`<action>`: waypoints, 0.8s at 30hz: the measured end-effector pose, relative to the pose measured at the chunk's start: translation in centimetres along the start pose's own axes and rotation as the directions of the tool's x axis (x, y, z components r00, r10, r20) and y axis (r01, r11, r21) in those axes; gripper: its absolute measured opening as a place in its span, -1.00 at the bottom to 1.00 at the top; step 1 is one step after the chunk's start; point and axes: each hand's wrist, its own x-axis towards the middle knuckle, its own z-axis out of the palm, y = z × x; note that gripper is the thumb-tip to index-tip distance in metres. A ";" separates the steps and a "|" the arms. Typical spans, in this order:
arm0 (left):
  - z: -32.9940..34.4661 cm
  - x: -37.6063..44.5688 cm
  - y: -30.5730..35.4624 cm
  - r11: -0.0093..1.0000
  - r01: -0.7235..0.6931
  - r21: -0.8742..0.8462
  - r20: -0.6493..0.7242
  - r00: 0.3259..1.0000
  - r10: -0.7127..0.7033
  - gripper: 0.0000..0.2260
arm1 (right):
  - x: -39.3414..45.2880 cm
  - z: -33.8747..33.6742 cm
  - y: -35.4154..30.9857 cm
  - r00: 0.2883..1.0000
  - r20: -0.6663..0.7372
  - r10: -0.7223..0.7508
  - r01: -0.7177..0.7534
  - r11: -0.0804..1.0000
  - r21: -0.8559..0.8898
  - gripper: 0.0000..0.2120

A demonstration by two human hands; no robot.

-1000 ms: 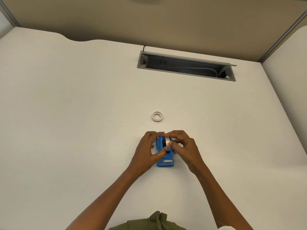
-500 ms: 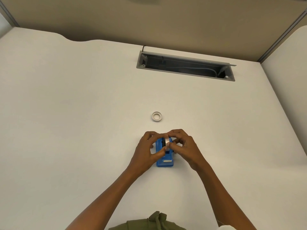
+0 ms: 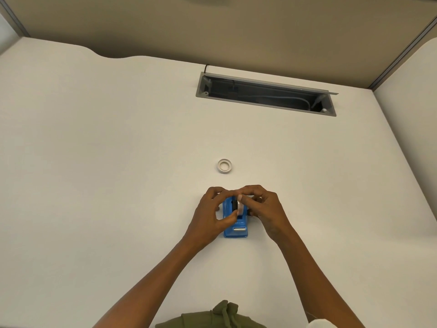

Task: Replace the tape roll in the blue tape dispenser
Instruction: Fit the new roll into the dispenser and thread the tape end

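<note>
two hands [image 3: 236, 209] over half-hidden tape roll [image 3: 239, 206]

Both hands meet over the blue tape dispenser [image 3: 235, 227], which sits flat on the white desk [image 3: 106, 162] with its metal cutter end toward the person. The left hand [image 3: 211, 215] curls in from one side and the right hand [image 3: 264, 210] from the other, fingertips pinched on a white tape roll [image 3: 239, 206] standing on edge in the dispenser's cradle, a black hub beside it (how deep it sits is hidden by the fingers). Farther out on the desk lies a second, near-empty ring [image 3: 224, 165], flat and well apart. Beyond it, an open grey cable tray [image 3: 264, 94].
</note>
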 end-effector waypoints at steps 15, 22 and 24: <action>-0.2 0.0 0.3 1.000 -0.001 -0.017 -0.005 1.000 0.001 -0.59 | -0.1 -1.0 -0.2 0.992 0.125 -0.031 0.035 0.999 -0.029 -0.75; -0.2 0.0 0.3 1.000 -0.004 -0.023 -0.007 1.000 0.004 -0.62 | 0.1 -0.9 -0.2 0.993 0.118 -0.024 0.019 0.999 0.045 -0.82; -0.2 0.0 0.3 1.000 -0.002 -0.026 -0.005 1.000 0.002 -0.62 | 0.0 -0.8 -0.3 0.995 0.097 -0.023 0.018 0.999 0.050 -0.85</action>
